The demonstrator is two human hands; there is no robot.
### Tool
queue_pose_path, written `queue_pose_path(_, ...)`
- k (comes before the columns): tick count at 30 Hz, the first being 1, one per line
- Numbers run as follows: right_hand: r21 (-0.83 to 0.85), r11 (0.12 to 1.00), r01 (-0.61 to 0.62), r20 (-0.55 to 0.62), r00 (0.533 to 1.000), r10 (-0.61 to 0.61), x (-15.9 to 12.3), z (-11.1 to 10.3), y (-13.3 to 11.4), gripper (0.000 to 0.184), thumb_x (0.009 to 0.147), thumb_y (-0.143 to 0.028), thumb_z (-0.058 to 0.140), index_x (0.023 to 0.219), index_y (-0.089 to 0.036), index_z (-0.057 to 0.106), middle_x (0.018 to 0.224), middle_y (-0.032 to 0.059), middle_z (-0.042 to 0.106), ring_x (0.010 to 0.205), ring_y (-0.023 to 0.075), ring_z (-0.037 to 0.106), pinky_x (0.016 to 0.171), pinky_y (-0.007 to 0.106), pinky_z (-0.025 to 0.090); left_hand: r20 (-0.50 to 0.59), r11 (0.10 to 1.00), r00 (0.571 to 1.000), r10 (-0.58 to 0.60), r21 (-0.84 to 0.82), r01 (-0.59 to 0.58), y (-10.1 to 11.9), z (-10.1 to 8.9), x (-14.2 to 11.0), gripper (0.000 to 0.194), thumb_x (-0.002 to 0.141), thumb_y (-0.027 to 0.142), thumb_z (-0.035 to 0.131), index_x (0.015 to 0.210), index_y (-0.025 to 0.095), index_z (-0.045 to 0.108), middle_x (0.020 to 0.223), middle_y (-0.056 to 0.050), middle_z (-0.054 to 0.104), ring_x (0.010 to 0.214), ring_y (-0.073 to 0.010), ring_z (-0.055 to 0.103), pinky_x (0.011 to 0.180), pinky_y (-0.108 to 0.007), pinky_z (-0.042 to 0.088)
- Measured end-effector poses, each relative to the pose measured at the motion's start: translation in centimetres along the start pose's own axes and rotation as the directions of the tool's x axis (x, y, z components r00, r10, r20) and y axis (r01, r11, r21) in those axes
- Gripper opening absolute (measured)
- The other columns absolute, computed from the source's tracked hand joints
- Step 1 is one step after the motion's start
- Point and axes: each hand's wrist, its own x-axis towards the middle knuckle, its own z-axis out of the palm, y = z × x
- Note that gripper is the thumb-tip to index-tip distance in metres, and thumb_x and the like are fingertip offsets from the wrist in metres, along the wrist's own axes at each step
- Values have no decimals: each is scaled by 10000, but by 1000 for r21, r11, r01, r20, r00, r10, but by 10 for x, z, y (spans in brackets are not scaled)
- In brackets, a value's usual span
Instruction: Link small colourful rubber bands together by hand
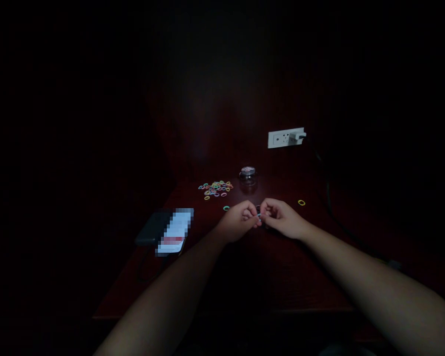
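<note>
My left hand (pixel 240 220) and my right hand (pixel 284 217) meet above the dark red table. Between their fingertips is a small light blue hair tie (pixel 259 216), pinched from both sides and partly covered by the fingers. Just behind my left hand lies a green hair tie (pixel 226 208). Farther back and to the left is a loose pile of small coloured hair ties (pixel 217 188). A yellow hair tie (pixel 301 202) rests by itself to the right of my right hand. Something dark shows behind the fingertips, too hidden to make out.
Beyond my hands stands a clear jar (pixel 248 182) with a printed lid. A lit phone (pixel 176 231) and a dark flat box (pixel 153 228) lie at the left. On the wall, a socket (pixel 286 138) holds a plug, its black cable (pixel 328 190) running down the right side.
</note>
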Motion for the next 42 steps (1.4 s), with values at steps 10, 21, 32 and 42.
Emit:
queue_pose_path(10,-67,998,2,3,1000,-2,-3,0,-3,196,762,-277,616,740,-177,449,645,-6,550,532,82,436,479,211,324,-9,1000,1000,16,25,-16,-2,1,0,166,764,231,624,827,118,520,749,-63,658,670,-97,608,628,-223,459)
queue_pose_path(21,-144,990,5,-59,998,-13,-1,2,-2,172,754,-277,587,715,-190,444,576,-45,432,507,85,369,467,218,301,-70,999,997,-22,-48,19,-6,-1,-1,124,707,117,656,812,79,600,708,-60,651,639,-86,592,623,-211,451)
queue_pose_path(32,-153,988,-5,-91,996,-9,1,-4,2,161,749,-310,568,706,-189,470,569,-35,407,499,96,399,457,227,330,-313,971,950,-9,223,82,-14,-34,-15,123,741,204,618,813,105,605,744,-52,647,630,-94,562,591,-203,424)
queue_pose_path(42,-200,978,51,-187,978,-90,0,-23,9,124,756,-282,537,713,-172,501,610,-16,446,555,105,404,510,239,341,-554,824,828,84,505,254,-19,-69,-20,113,759,231,559,772,133,614,725,-19,634,644,-99,557,636,-210,405)
